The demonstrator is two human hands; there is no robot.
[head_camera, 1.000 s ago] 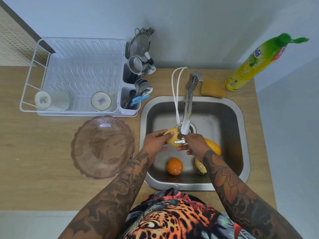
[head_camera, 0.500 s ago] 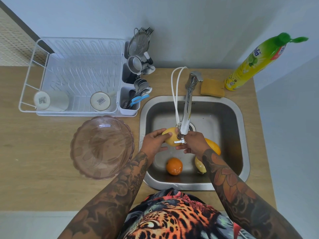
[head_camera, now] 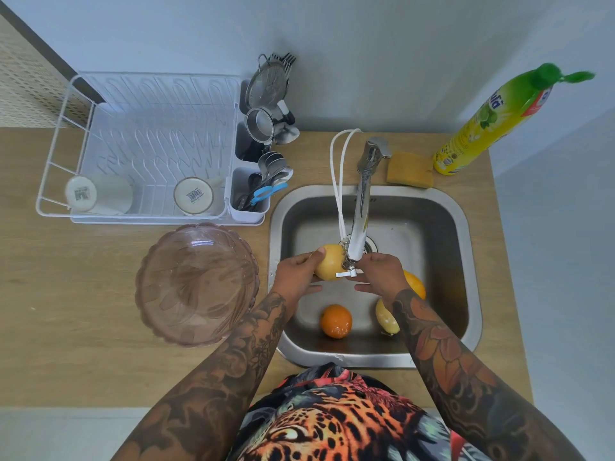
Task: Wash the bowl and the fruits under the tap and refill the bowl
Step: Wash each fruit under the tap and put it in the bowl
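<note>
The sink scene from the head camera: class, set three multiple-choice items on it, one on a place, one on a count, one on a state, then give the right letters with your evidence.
1. Where is the pink bowl?
A. in the sink
B. on the counter left of the sink
C. in the dish rack

2. How many fruits lie loose in the sink?
A. one
B. three
C. five

3. What is the left hand doing?
A. holding a yellow fruit
B. resting flat on the counter
C. gripping the sponge

Answers:
1 B, the bowl sits on the wood beside the basin.
2 B, an orange, a lemon and another orange behind the right hand.
3 A, its fingers curl round the yellow fruit at the tap.
</note>
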